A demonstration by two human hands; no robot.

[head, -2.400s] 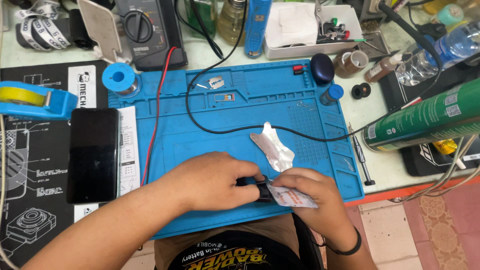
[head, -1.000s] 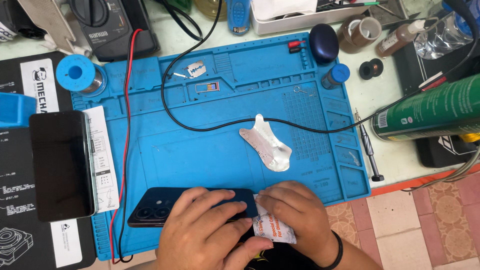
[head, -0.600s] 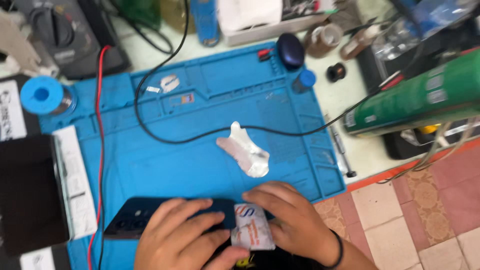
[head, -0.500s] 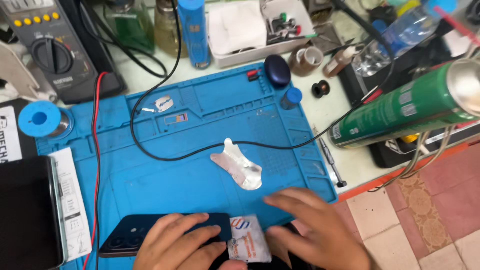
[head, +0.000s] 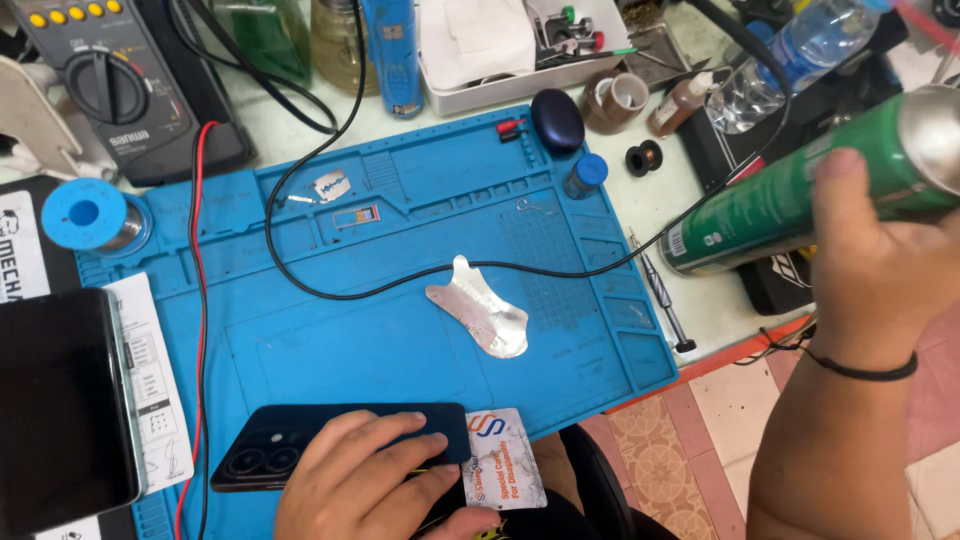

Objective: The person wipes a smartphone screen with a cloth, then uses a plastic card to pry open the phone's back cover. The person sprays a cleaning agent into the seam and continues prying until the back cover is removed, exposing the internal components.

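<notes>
My left hand (head: 375, 485) rests flat on a dark phone (head: 300, 450) lying back-up on the blue work mat (head: 380, 320) near its front edge. A white plastic card (head: 505, 470) sticks out at the phone's right end, next to my thumb. My right hand (head: 880, 260) has reached up to the right and is wrapped around a large green spray can (head: 780, 200) lying tilted at the table's right edge. A crumpled silvery foil piece (head: 480, 315) lies in the middle of the mat.
A black cable (head: 330, 290) and a red lead (head: 200, 300) cross the mat. A second phone (head: 60, 400) lies at the left, a blue solder reel (head: 90, 215) and a multimeter (head: 110, 80) beyond. Bottles, a white tray (head: 500, 50) and a screwdriver (head: 665, 300) crowd the back and right.
My right hand left the card and the phone and moved up to the right onto the green spray can. My left hand stayed on the phone. The view shifted.
</notes>
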